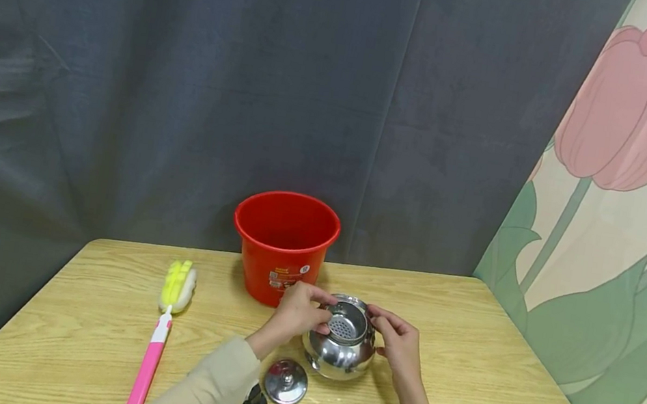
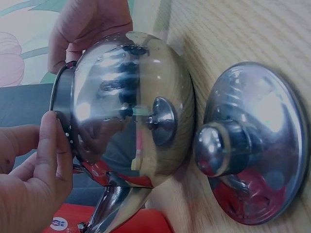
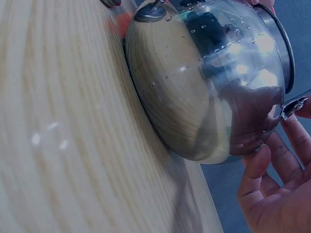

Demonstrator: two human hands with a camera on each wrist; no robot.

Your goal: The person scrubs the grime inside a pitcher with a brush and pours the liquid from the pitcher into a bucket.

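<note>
A shiny steel teapot (image 1: pixel 336 359) stands upright on the wooden table between both hands, water drops on its body. A perforated strainer (image 1: pixel 345 329) sits in its mouth. My left hand (image 1: pixel 297 310) grips the rim of the neck, thumb and index finger at the edge, other fingers behind it. On the other side my right hand (image 1: pixel 399 345) holds the pot, with thumb (image 3: pixel 262 154) against the body and fingers by the metal lug (image 3: pixel 294 108). The spout (image 2: pixel 116 206) points towards the bucket. Beside the pot lies its round lid (image 1: pixel 285 383), knob up.
Behind the teapot stands a red bucket (image 1: pixel 284 259). A sponge brush with a pink handle (image 1: pixel 148 367) and a yellow and white head (image 1: pixel 178 286) lies at the left. A dark curtain (image 1: pixel 220 98) hangs along the table's back edge.
</note>
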